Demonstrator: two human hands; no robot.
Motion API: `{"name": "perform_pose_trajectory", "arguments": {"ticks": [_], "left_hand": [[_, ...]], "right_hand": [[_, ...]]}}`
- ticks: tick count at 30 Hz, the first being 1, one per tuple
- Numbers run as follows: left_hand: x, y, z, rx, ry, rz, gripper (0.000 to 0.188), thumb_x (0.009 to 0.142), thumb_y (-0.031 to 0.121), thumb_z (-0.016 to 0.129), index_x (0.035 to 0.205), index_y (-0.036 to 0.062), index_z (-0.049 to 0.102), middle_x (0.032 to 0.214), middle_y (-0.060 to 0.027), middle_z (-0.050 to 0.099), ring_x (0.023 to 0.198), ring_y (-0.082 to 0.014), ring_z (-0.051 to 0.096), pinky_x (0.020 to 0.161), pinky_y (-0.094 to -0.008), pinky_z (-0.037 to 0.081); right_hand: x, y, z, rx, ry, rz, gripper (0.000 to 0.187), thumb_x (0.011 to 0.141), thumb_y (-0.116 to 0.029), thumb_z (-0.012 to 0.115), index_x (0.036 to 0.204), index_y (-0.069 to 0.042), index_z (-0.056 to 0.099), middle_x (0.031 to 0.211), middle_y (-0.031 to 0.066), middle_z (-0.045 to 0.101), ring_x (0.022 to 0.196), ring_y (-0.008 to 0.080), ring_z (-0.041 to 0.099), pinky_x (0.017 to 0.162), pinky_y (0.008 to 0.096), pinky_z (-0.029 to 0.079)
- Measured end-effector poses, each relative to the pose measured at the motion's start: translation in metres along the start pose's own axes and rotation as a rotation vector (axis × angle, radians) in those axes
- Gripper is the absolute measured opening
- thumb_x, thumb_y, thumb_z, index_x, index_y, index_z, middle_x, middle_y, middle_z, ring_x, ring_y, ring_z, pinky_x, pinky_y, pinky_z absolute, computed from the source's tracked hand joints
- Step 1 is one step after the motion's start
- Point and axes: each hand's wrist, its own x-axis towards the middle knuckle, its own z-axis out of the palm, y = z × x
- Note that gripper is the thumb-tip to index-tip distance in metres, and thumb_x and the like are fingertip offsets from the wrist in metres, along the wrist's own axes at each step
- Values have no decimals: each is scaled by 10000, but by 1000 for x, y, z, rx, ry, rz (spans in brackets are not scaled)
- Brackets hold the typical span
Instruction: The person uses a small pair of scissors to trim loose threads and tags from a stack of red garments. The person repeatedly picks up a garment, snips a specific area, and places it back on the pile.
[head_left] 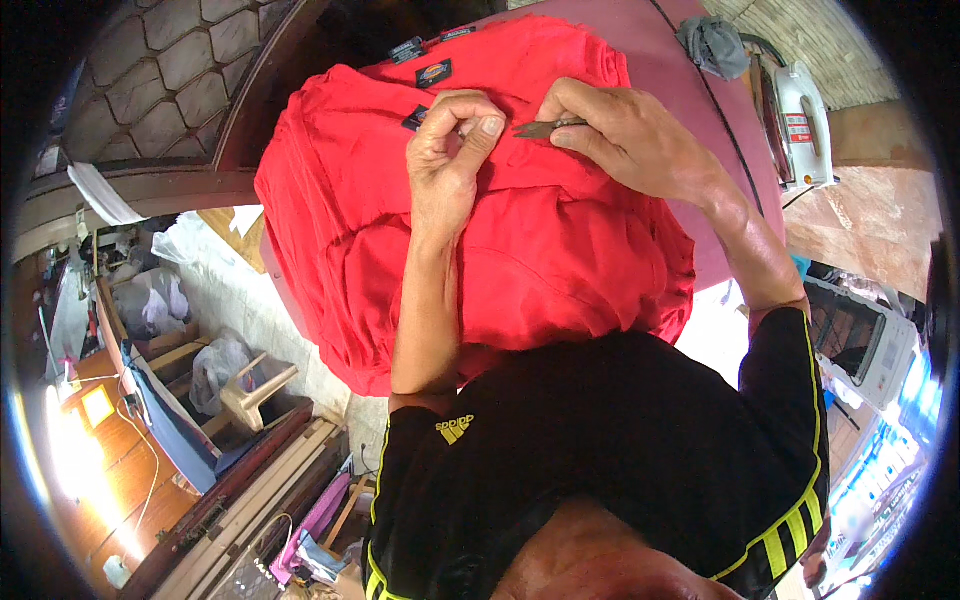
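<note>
A heap of red garments (560, 250) with dark neck labels lies spread before me on a pink-covered table. Over its upper part, my left hand (450, 150) is closed in a pinch, thumb against the bent fingers. Whatever sits between those fingertips is too small to make out. My right hand (645, 140) grips a pair of small dark metal thread snips (540, 129). Their pointed blades aim left, a short way from my left thumb. Most of the snips' handle is hidden inside my right hand.
A white iron (803, 125) stands at the table's (665, 55) right edge, near a grey cloth bundle (713, 47). A dark cord (715, 105) runs along the pink cover. At lower left are wooden boards (250, 510) and plastic bags (222, 370).
</note>
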Motion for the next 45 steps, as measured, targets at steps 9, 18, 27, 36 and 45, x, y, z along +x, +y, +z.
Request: {"name": "perform_pose_trajectory", "arguments": {"ticks": [9, 18, 27, 36, 45], "left_hand": [[-4, 1, 3, 46, 35, 15, 38, 890, -17, 654, 911, 13, 643, 958, -29, 594, 885, -119, 521, 822, -257, 417], [-147, 130, -80, 479, -489, -506, 111, 794, 18, 745, 883, 5, 680, 809, -77, 656, 827, -232, 641, 765, -349, 494], [-58, 97, -7, 855, -178, 132, 352, 813, 75, 740, 1145, -8, 659, 1111, -152, 687, 1046, -266, 640, 935, -364, 485], [-11, 17, -6, 340, -152, -4, 332, 829, -72, 709, 1136, 25, 627, 943, 3, 618, 864, -84, 553, 847, -237, 441], [-18, 23, 12, 826, 111, 546, 261, 701, 11, 815, 902, 44, 651, 883, -103, 623, 802, -254, 574, 751, -317, 484]], "right_hand": [[5, 6, -3, -43, -64, -33, 122, 946, -133, 572, 1016, -41, 535, 812, 130, 633, 757, 305, 628, 698, 390, 471], [-50, 32, -36, 277, 93, 167, 310, 845, -142, 691, 1124, -47, 595, 664, 18, 391, 609, 114, 408, 624, 280, 399], [-58, 36, 5, 146, 240, 69, 331, 772, -6, 689, 1098, -56, 665, 714, 32, 575, 598, 107, 483, 591, 279, 436], [-56, 27, 19, 175, 504, 12, 211, 790, 60, 675, 981, -31, 676, 999, 48, 623, 767, 117, 597, 637, 266, 497], [-50, 26, 22, 188, 472, 51, 184, 800, 94, 627, 957, 1, 643, 894, 15, 623, 690, 67, 503, 596, 223, 411]]}}
